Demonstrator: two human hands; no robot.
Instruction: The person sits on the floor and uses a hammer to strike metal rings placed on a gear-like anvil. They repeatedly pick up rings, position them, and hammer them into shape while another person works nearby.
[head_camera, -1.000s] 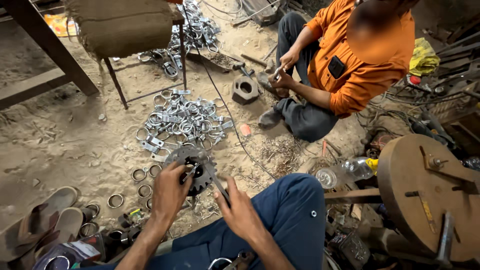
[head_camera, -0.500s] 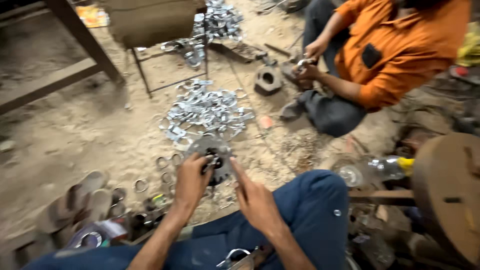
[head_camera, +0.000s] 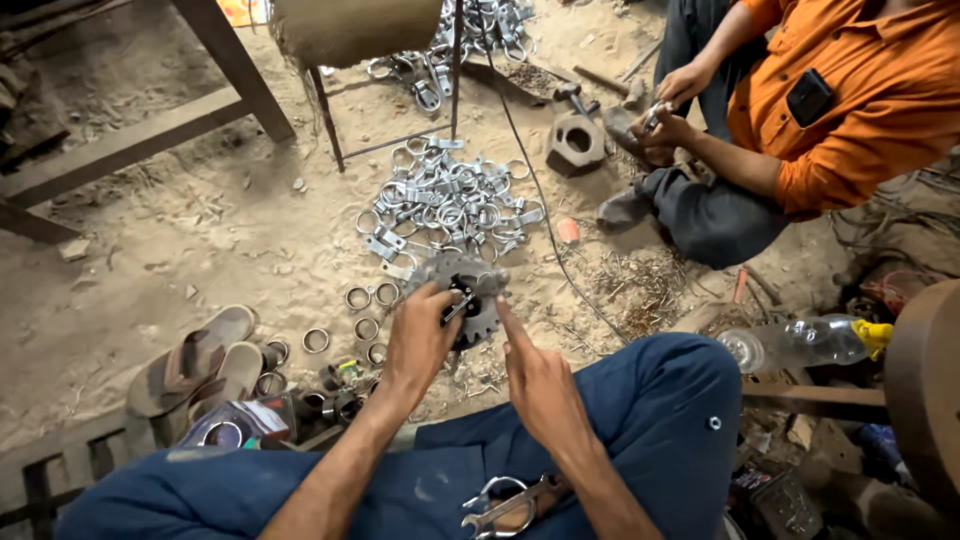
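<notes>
Seated on the sandy floor, we grip a toothed metal gear (head_camera: 462, 292) in our left hand (head_camera: 420, 340), our open right hand (head_camera: 535, 375) touching its edge, before a pile of metal clamps (head_camera: 450, 205).

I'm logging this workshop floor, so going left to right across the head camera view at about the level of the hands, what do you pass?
Sandals → loose metal rings on the sand → left hand gripping the toothed gear → right hand, fingertip against the gear → clear plastic bottle with a yellow cap.
</notes>
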